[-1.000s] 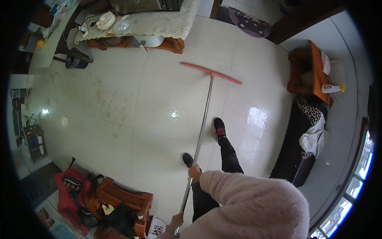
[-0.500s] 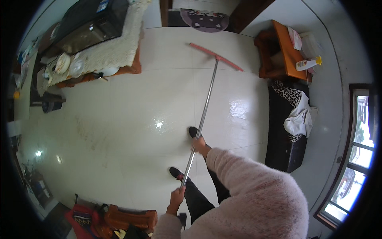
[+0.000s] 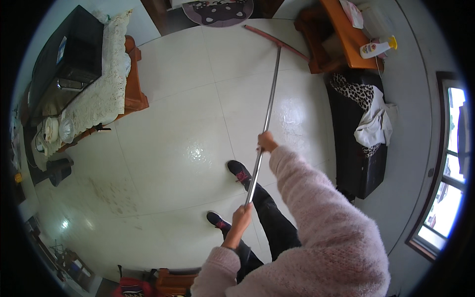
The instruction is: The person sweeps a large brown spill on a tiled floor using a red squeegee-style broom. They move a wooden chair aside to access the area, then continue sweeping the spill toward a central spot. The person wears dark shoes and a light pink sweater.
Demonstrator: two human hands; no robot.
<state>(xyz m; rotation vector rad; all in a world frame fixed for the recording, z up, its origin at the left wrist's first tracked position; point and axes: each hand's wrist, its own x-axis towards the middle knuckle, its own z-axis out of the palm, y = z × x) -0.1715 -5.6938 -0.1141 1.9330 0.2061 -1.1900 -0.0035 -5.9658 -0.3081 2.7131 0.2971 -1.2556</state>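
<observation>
A floor squeegee point(image 3: 270, 106) with a long silver pole and a red blade stretches away from me over the pale tiles. My right hand point(image 3: 267, 141) is wrapped round the pole about midway along. Lower down, near its close end, my left hand point(image 3: 241, 218) is closed on the same pole. The blade lies slanted on the floor at the far side, its right end beside the foot of an orange-brown wooden table point(image 3: 341, 44). Wet, shiny patches show on the tiled floor point(image 3: 173, 133).
A black bench point(image 3: 354, 163) with a white cloth point(image 3: 373, 123) runs along the right wall. On the left, a lace-covered wooden cabinet point(image 3: 133, 91) carries a black appliance point(image 3: 69, 64). Brown smears mark the floor at left. A patterned mat point(image 3: 220, 12) lies at the doorway.
The squeegee has been pushed farther away and to the right, its blade end coming to the wooden table. Both hands have moved forward with the pole. The view has turned somewhat.
</observation>
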